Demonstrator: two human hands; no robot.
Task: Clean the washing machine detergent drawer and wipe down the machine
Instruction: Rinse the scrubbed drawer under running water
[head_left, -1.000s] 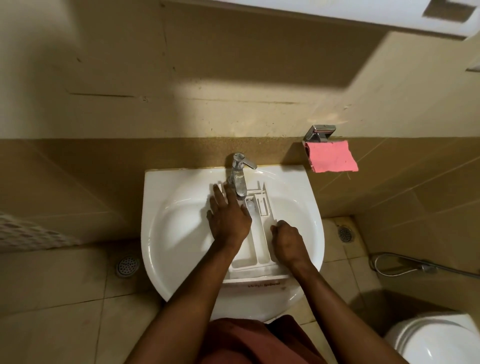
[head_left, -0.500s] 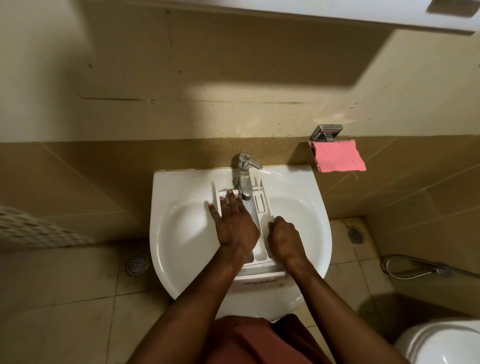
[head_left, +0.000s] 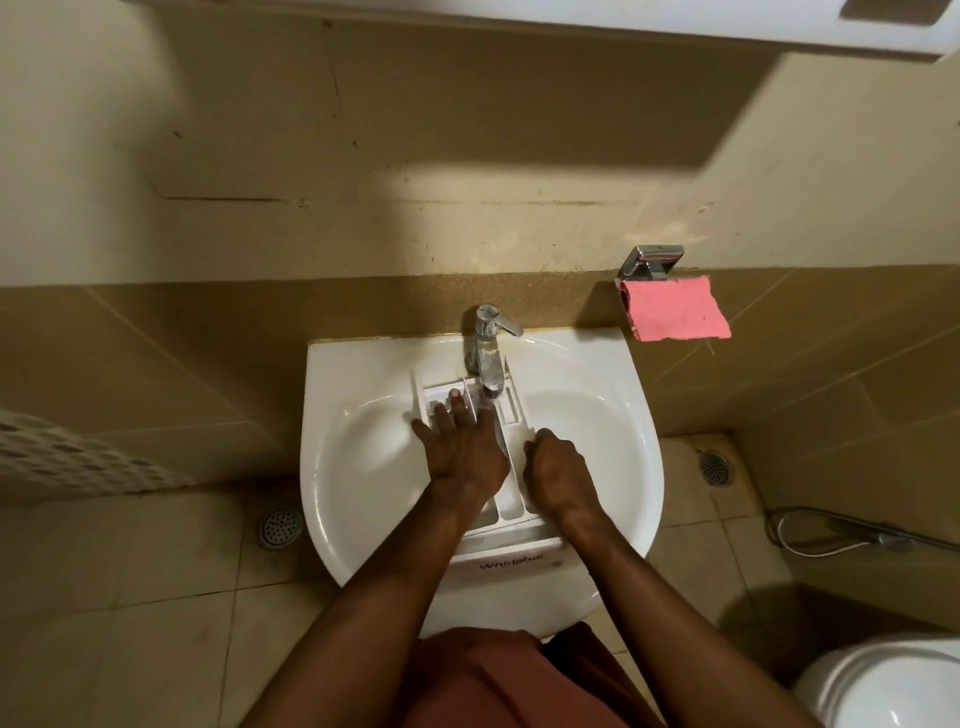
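Observation:
The white detergent drawer (head_left: 511, 506) lies lengthwise in the white basin (head_left: 363, 467), its front panel with lettering over the near rim and its far end under the chrome tap (head_left: 488, 353). My left hand (head_left: 462, 447) lies flat with straight fingers inside the drawer's left compartments, fingertips near the far end. My right hand (head_left: 558, 478) curls round the drawer's right wall and holds it. Part of the drawer's middle is hidden beneath both hands.
A pink cloth (head_left: 672, 309) hangs from a chrome holder (head_left: 652, 261) on the wall to the right of the basin. A toilet (head_left: 883, 686) stands at the lower right, a spray hose (head_left: 852, 535) beside it. Floor drains (head_left: 280, 526) sit on the tiles.
My left hand slid a little toward me and leftward along the drawer's compartments. My right hand kept its grip on the drawer's right wall.

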